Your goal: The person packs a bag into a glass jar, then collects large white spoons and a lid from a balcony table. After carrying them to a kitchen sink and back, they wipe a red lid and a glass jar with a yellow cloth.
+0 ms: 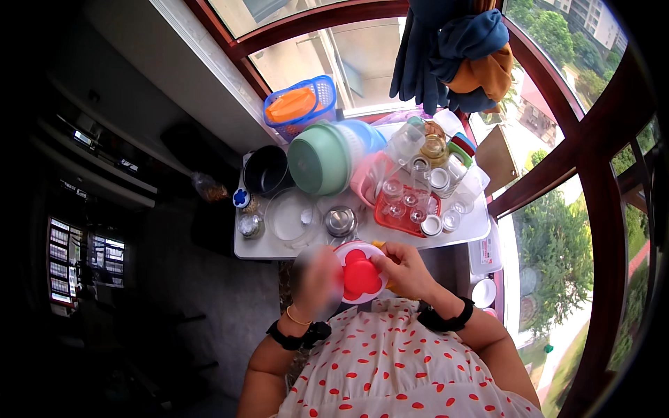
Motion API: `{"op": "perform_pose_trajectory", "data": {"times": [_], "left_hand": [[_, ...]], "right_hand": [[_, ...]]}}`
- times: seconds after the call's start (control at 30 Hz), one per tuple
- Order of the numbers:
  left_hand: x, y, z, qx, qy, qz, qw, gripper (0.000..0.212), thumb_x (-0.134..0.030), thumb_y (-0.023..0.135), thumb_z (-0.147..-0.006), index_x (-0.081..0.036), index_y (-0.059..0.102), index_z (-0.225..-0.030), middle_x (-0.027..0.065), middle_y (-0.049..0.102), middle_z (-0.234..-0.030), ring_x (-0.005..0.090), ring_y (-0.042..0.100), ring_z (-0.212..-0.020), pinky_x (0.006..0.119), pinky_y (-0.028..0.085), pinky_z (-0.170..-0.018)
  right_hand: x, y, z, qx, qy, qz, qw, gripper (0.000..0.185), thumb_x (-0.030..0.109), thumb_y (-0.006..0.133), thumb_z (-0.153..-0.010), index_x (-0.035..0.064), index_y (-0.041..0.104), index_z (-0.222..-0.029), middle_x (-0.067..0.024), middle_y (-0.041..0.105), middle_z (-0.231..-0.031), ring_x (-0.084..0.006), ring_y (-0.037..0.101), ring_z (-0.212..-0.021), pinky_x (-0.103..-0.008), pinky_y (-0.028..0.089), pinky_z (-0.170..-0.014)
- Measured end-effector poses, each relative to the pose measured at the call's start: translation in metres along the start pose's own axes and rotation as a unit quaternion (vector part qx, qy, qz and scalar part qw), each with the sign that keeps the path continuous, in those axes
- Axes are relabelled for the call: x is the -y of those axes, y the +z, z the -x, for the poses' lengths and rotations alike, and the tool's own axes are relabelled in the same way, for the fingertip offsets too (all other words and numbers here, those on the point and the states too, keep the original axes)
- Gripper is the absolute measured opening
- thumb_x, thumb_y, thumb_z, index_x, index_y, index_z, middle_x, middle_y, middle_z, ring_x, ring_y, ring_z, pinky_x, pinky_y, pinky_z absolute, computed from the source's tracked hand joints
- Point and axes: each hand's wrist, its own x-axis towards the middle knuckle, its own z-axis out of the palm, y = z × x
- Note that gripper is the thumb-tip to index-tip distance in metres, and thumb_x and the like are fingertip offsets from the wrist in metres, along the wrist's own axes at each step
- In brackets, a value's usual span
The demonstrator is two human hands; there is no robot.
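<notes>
In front of my body is a round white plastic lid (362, 273) with a red flower-shaped centre and a red rim. My right hand (405, 266) grips its right side, the thumb on top near the red petals. Parts of a yellow cloth-like thing (400, 289) show behind the lid and under that hand. My left hand (313, 282) is at the lid's left edge. A blurred patch covers its fingers, so their grip is hidden. Just beyond the lid, a shiny metal container (341, 221) stands on the white table (256, 247).
A clear round bowl (290, 222), jars (251, 225) and a black pot (265, 170) stand left on the table. Nested green basins (319, 159) are behind. Right, a red basket (400, 224) holds several glass pieces. A blue basket (300, 123) stands behind; dark cloths (444, 57) hang above.
</notes>
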Motion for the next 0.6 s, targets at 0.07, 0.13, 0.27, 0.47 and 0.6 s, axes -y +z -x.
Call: {"op": "perform_pose_trajectory", "data": {"times": [0.07, 0.13, 0.27, 0.47, 0.6], "left_hand": [[-0.005, 0.003, 0.0, -0.006, 0.015, -0.006, 1.0, 0.039, -0.005, 0.056, -0.077, 0.005, 0.048, -0.114, 0.0183, 0.054, -0.111, 0.0316, 0.054, -0.098, 0.039, 0.043, -0.085], [-0.019, 0.01, -0.001, -0.028, 0.029, -0.009, 0.999, 0.036, -0.005, 0.056, -0.076, 0.004, 0.05, -0.111, 0.0182, 0.055, -0.106, 0.0326, 0.055, -0.094, 0.039, 0.044, -0.082], [-0.033, 0.018, -0.01, -0.121, 0.092, 0.057, 0.987, 0.025, -0.004, 0.056, -0.073, 0.004, 0.054, -0.097, 0.0182, 0.057, -0.086, 0.0352, 0.056, -0.077, 0.039, 0.046, -0.069], [-0.029, 0.012, -0.018, -0.228, 0.144, 0.134, 0.954, 0.019, -0.004, 0.056, -0.07, 0.003, 0.055, -0.088, 0.0189, 0.055, -0.073, 0.0388, 0.053, -0.066, 0.041, 0.043, -0.057], [-0.018, -0.002, -0.014, -0.196, 0.16, 0.076, 0.965, 0.019, -0.005, 0.055, -0.071, 0.003, 0.056, -0.089, 0.0188, 0.055, -0.074, 0.0381, 0.053, -0.067, 0.041, 0.043, -0.057]], "right_hand": [[-0.004, -0.004, 0.0, 0.031, 0.019, -0.085, 0.996, 0.022, 0.018, 0.053, -0.088, -0.0028, 0.058, -0.096, -0.0037, 0.059, -0.083, -0.0063, 0.054, -0.074, -0.0224, 0.047, -0.068], [-0.015, -0.016, -0.004, 0.061, 0.012, -0.15, 0.987, 0.024, 0.014, 0.049, -0.089, -0.0028, 0.057, -0.104, -0.0052, 0.06, -0.091, -0.0072, 0.055, -0.084, -0.0237, 0.047, -0.077], [-0.004, -0.024, 0.0, 0.099, -0.031, -0.242, 0.965, 0.037, -0.001, 0.043, -0.082, -0.0013, 0.05, -0.118, -0.008, 0.056, -0.109, -0.0101, 0.054, -0.097, -0.0239, 0.044, -0.086], [-0.006, -0.039, 0.008, -0.083, -0.108, -0.134, 0.982, 0.032, -0.006, 0.044, -0.08, -0.0029, 0.054, -0.111, -0.0059, 0.059, -0.1, -0.011, 0.057, -0.088, -0.0239, 0.047, -0.079], [0.003, -0.04, 0.011, -0.119, -0.131, -0.146, 0.973, 0.013, 0.005, 0.053, -0.089, -0.0023, 0.057, -0.099, -0.0036, 0.061, -0.088, -0.0087, 0.059, -0.076, -0.0214, 0.049, -0.07]]}}
